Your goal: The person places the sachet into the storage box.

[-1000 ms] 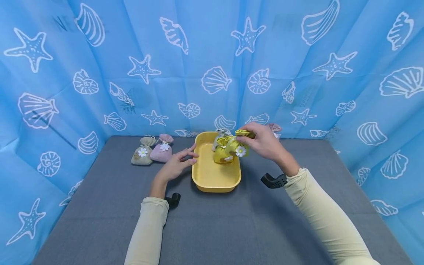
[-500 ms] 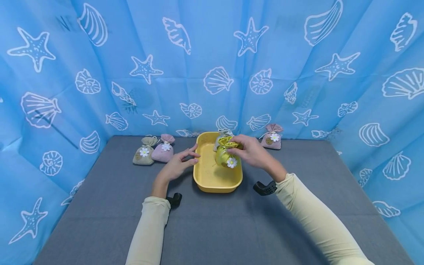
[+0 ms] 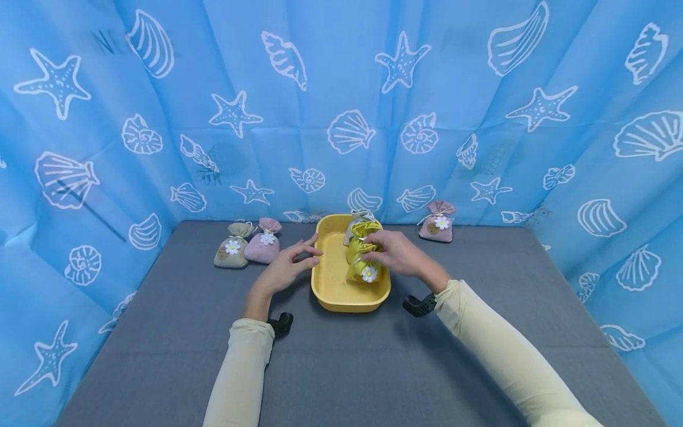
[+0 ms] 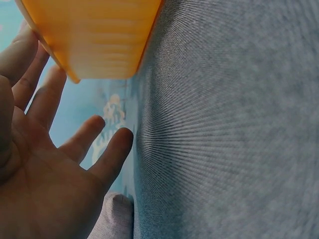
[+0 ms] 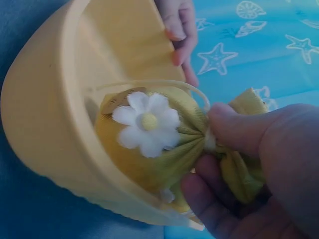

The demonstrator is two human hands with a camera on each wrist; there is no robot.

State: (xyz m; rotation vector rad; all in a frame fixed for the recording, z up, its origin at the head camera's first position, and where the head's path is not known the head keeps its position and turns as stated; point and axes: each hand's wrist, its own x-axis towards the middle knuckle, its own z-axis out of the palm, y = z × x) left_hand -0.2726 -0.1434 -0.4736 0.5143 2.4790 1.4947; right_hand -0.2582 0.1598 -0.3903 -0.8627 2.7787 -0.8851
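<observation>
A yellow drawstring pouch (image 5: 149, 129) with a white daisy hangs inside the yellow tub (image 3: 335, 284). My right hand (image 3: 397, 254) pinches its gathered neck between thumb and fingers. Behind it in the tub stand another yellow pouch (image 3: 363, 229), mostly covered, and a grey pouch (image 3: 349, 228), partly hidden. On the tub's left rim, my left hand (image 3: 285, 267) rests its fingertips with the fingers spread; the left wrist view shows the open palm beside the tub wall (image 4: 94, 45).
Left of the tub, a beige pouch (image 3: 230, 252) and a pink pouch (image 3: 261, 246) lie side by side. Another pink pouch (image 3: 437, 225) sits at the back right. A blue shell-patterned curtain (image 3: 341, 118) rises behind the grey table (image 3: 341, 367).
My right hand has carried the yellow pouch left and toward me, down into the tub, uncovering the pink pouch at the back right. The left hand stays at the rim.
</observation>
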